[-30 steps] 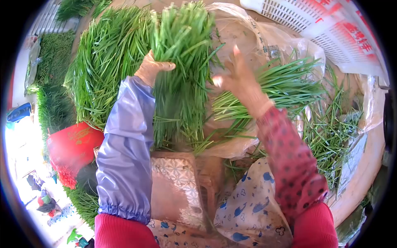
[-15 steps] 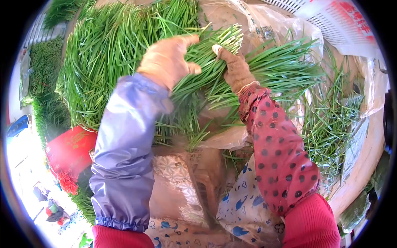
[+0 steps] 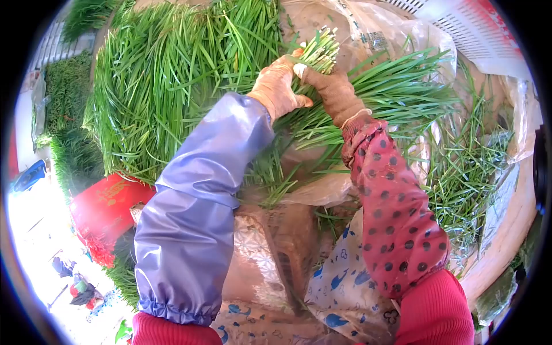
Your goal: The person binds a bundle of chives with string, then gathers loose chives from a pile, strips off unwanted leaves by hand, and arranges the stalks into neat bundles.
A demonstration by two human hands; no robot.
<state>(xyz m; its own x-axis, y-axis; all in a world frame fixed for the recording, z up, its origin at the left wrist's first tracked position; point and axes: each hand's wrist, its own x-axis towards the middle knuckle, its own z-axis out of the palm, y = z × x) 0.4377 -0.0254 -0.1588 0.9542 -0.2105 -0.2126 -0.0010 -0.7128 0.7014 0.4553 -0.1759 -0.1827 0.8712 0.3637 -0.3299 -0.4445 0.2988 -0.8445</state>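
A bunch of garlic chives (image 3: 319, 53) with pale cut ends pointing up and away is between my hands. My left hand (image 3: 279, 86), in a tan glove, is curled round the bunch from the left, thumb nearer me; some of its fingers are hidden. On the other side my right hand (image 3: 329, 91), in a brown glove with a white thumb tip, grips the same bunch. Under and right of it lie more loose chives (image 3: 402, 89), leaves fanned to the right. A large heap of chives (image 3: 167, 80) fills the upper left.
Clear plastic sheeting (image 3: 397, 31) and a white slatted basket (image 3: 480, 49) stand at the upper right. Scattered leaf scraps (image 3: 466, 178) lie at right. Nearer me are a patterned box (image 3: 250, 259), a whale-print cloth (image 3: 339, 282) and a red packet (image 3: 109, 204).
My left hand has moved right, from above the leaves onto the bunch beside my right hand. The bunch's cut ends have drawn closer together and turned more upright.
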